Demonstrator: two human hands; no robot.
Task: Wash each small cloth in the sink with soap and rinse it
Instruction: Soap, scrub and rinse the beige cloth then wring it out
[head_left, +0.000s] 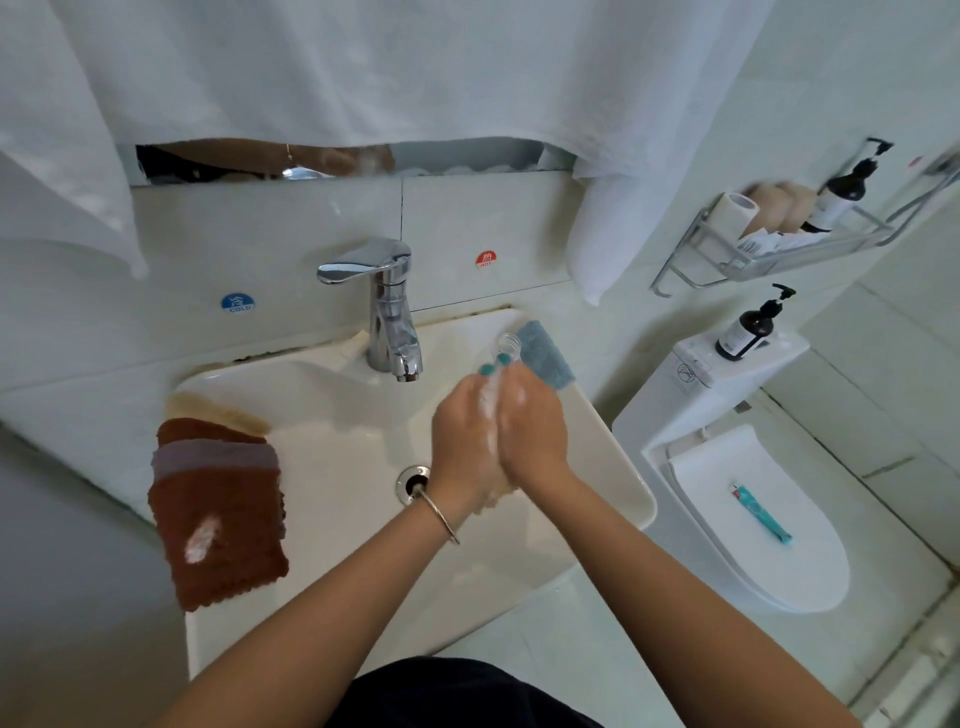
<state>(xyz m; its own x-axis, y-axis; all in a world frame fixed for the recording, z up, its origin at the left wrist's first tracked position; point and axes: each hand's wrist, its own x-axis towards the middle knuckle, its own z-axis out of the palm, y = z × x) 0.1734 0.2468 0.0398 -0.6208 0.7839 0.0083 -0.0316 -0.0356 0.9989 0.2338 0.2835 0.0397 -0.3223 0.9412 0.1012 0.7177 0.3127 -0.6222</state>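
Over the white sink (332, 410) my left hand (462, 431) and my right hand (532, 423) are pressed palm to palm with white foam between them. A small pale peach cloth (493, 501) sticks out from under the heels of both hands. The fingers point up towards the tap (389, 306), from which no water runs. A brown cloth (223, 551) with a foamy patch hangs over the sink's left rim, along with a grey-purple cloth (218, 457) and a beige cloth (218, 408). A blue cloth (545, 358) lies on the right rim.
A small clear bottle (509, 343) stands on the rim beside the blue cloth. The drain (413, 483) is open. A toilet (753, 519) with a teal tube (761, 514) on its lid stands to the right, a pump bottle (748, 327) on its tank. White towels hang above.
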